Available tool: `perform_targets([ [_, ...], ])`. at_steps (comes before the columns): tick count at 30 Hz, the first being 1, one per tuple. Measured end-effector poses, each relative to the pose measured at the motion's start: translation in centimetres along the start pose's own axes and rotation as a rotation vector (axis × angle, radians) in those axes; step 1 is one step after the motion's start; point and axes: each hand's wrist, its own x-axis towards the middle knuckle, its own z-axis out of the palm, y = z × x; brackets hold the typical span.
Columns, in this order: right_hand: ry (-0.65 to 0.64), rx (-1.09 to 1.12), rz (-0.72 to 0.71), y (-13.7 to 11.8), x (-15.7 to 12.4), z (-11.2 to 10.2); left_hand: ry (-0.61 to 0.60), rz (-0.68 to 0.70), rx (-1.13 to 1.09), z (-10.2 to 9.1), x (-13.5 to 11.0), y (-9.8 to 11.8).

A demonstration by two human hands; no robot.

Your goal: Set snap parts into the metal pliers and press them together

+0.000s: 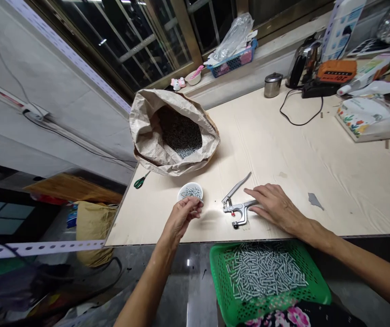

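Head view, one worktop, two hands.

1. Left hand point(183, 215): at the near rim of a small white bowl point(190, 191), fingers drawn together in a pinch. Whether a piece sits between them cannot be told. The wrist crosses the front edge of the table point(317, 181).
2. Small white bowl: holds short metal pieces. It stands close to the front edge, between the scissors point(142, 180) and the pliers point(236, 206).
3. Right hand point(275, 206): palm down, fingers stretched flat and not clenched, resting on the lower handle of the pliers.
4. Pliers: metal, lying flat just right of the bowl, head toward the front edge, upper handle angled away from the hand and free.
5. Paper sack point(172, 131): mouth rolled open, filled with small dark metal parts. It sits at the table's left edge, well behind the bowl.
6. Scissors: green handles, lying at the left edge just below the sack.
7. Green basket point(215, 272): below the front edge, under the right hand, holding a heap of short metal tubes.
8. Grey scrap point(315, 200): flat on the wood, right of the right hand.
9. Far end: kettle point(304, 56), steel canister point(272, 84), black cable point(300, 113) and a flowered tissue pack point(372, 118).
10. Open room: bare wood from the pliers back to the cable, and rightward past the scrap.
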Motion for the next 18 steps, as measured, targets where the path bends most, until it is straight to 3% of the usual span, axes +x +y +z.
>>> perform_targets([
  [4, 0.036, 0.294, -0.09, -3.8, 2.1, -1.0, -0.117, 0.024, -0.053, 4.3, -1.9, -0.8],
  [7, 0.046, 0.44, -0.011, -5.3, 2.5, -0.5, -0.142, 0.111, -0.051, 6.5, -2.7, -1.9],
  [12, 0.118, 0.64, 0.224, -5.9, 1.5, 0.3, -0.064, 0.24, -0.038, 8.3, -3.6, -3.3],
  [18, 0.181, 0.845, 0.388, -5.4, 1.1, 0.8, -0.001, 0.251, -0.127, 9.4, -3.8, -4.7],
])
